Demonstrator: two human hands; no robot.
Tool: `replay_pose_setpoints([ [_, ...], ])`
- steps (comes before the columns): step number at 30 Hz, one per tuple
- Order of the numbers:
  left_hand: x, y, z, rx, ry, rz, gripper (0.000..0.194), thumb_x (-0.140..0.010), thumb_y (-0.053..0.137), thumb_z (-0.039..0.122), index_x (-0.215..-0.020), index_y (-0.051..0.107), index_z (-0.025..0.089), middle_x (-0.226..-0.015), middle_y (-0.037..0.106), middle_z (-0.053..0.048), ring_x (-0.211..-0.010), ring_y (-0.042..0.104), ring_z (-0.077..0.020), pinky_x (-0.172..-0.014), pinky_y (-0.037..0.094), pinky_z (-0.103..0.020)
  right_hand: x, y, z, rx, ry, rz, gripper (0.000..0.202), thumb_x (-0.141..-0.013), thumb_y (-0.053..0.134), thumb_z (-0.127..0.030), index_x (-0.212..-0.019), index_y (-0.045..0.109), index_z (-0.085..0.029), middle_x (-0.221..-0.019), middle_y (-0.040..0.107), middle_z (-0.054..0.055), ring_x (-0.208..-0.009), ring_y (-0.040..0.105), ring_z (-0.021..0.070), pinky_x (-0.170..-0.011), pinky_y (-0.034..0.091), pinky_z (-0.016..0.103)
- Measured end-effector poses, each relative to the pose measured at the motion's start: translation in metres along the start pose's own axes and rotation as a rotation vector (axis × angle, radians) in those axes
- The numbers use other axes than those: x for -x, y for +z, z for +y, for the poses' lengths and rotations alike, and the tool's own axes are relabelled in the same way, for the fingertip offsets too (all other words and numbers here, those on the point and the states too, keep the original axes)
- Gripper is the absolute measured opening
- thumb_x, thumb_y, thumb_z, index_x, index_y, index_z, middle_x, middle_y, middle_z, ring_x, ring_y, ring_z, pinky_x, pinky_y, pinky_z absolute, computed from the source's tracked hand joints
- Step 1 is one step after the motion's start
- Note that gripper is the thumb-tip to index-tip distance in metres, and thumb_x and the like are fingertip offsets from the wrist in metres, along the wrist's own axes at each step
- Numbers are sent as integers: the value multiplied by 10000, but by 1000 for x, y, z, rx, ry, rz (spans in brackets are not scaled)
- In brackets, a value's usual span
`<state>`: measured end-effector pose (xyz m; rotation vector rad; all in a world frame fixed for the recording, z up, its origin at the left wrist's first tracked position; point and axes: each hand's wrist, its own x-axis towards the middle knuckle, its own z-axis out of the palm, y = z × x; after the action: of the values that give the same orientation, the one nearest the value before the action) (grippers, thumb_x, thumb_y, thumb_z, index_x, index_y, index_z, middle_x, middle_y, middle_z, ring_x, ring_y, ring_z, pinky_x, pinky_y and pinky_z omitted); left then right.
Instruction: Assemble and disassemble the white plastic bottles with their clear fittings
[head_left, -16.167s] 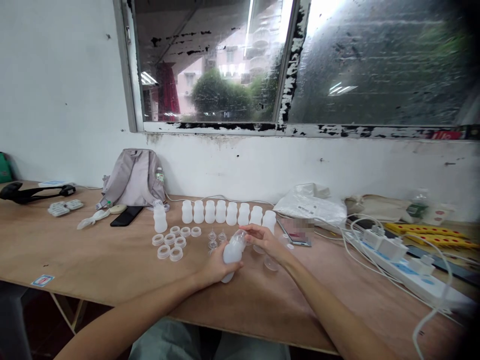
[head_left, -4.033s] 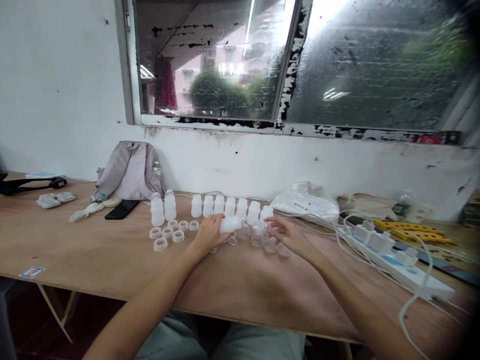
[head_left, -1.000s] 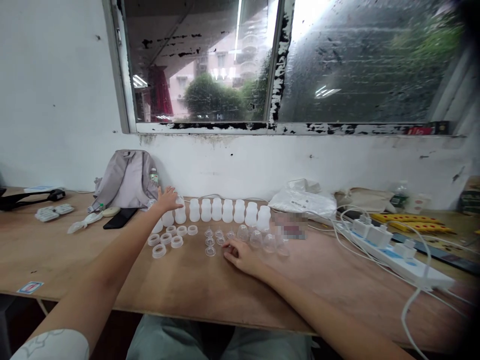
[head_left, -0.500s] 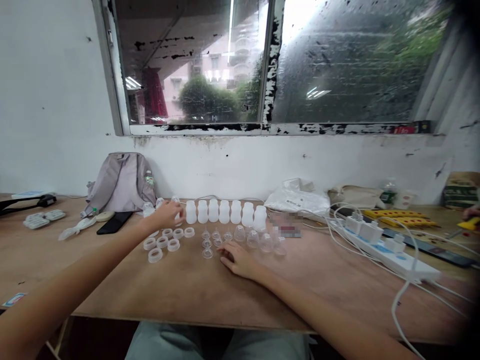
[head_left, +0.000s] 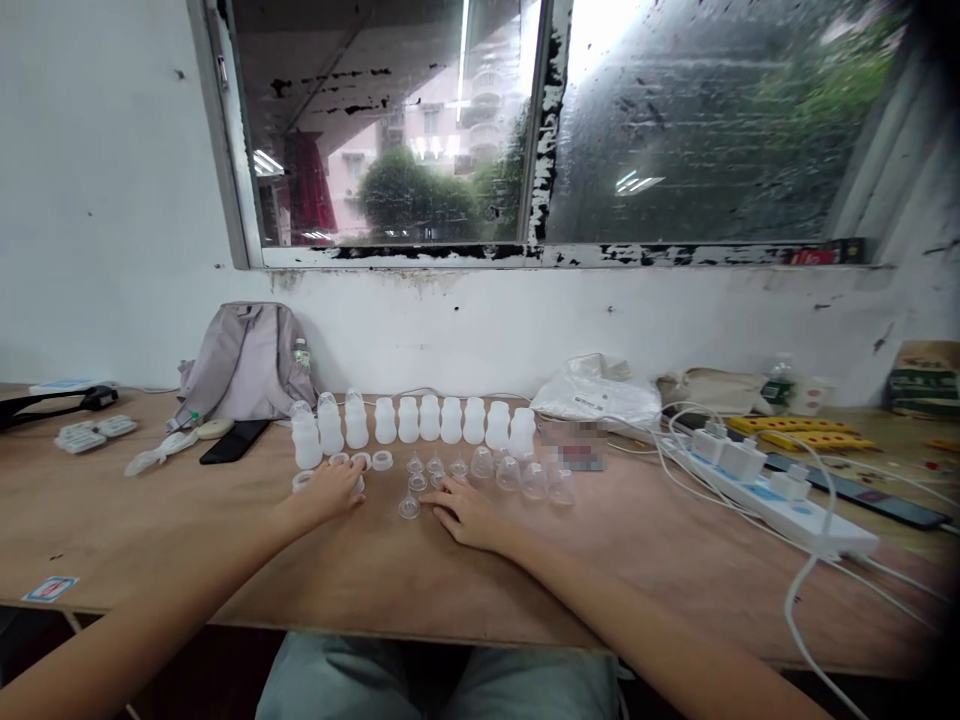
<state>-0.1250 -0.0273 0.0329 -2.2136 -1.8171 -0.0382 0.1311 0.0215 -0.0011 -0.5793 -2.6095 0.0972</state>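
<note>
My left hand (head_left: 330, 492) reaches over the translucent bottle collar rings (head_left: 382, 460), its fingers loosely bent and apart among them. It covers several rings, and no ring is plainly gripped. My right hand (head_left: 466, 515) rests on the table beside the small clear bottle nipples (head_left: 415, 463), fingers spread. Its index fingertip is close to the nearest nipple (head_left: 409, 507); I cannot tell if they touch. Behind the hands runs a row of white baby bottles (head_left: 407, 420). The three at the left, including one bottle (head_left: 356, 425), wear clear domed caps. More clear domed caps (head_left: 508, 474) stand right of the nipples.
A grey backpack (head_left: 247, 365), a black phone (head_left: 234, 442) and a clear plastic wrapper (head_left: 161, 452) lie at the left. At the right are a white plastic bag (head_left: 596, 395), a power strip (head_left: 787, 505) with loose cables, and yellow trays (head_left: 802, 435). The wooden table (head_left: 420, 590) ends before my lap.
My left hand has left the capped bottles and come down toward me over the rings. Near my right index finger, the front nipple has shifted slightly left and away from its neighbours.
</note>
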Motion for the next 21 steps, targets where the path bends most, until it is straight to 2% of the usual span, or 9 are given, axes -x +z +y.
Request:
replay_pose_setpoints([
  [5, -1, 8, -8, 252, 26, 12, 279, -730, 500, 234, -1002, 475, 182, -998, 567, -80, -921, 542, -218, -774, 405, -301, 0, 0, 1, -8, 20, 19, 270, -814, 434, -184, -1047, 571, -192, -891, 530, 63, -865, 494, 176, -797, 410, 319],
  [8, 5, 13, -9, 367, 82, 67, 309, -714, 536, 318, -995, 484, 199, -1050, 545, -66, -971, 515, -218, -812, 399, -310, 0, 0, 1, -4, 26, 20, 259, -812, 436, -190, -1032, 572, -176, -904, 537, 70, -881, 495, 182, -808, 411, 324],
  [13, 11, 22, -6, 491, 62, 157, 354, -736, 525, 422, -1009, 498, 198, -1011, 582, -65, -922, 539, -222, -814, 405, -345, 1, 1, 1, -6, 32, 34, 254, -807, 444, -184, -1031, 564, -177, -927, 542, 69, -907, 498, 183, -827, 405, 330],
  [18, 9, 6, 18, 649, 101, 354, 403, -773, 485, 467, -1087, 459, 214, -1004, 584, -40, -920, 541, -185, -810, 422, -315, 0, 1, 2, -9, 26, 35, 240, -803, 453, -180, -1015, 565, -173, -923, 547, 69, -891, 503, 178, -815, 410, 326],
  [21, 5, -6, 37, 617, 190, 365, 413, -776, 491, 464, -1104, 467, 214, -992, 582, -39, -924, 533, -181, -830, 406, -311, 0, 2, 2, -7, 33, 56, 209, -797, 459, -174, -974, 568, -159, -898, 551, 71, -875, 504, 180, -802, 414, 324],
])
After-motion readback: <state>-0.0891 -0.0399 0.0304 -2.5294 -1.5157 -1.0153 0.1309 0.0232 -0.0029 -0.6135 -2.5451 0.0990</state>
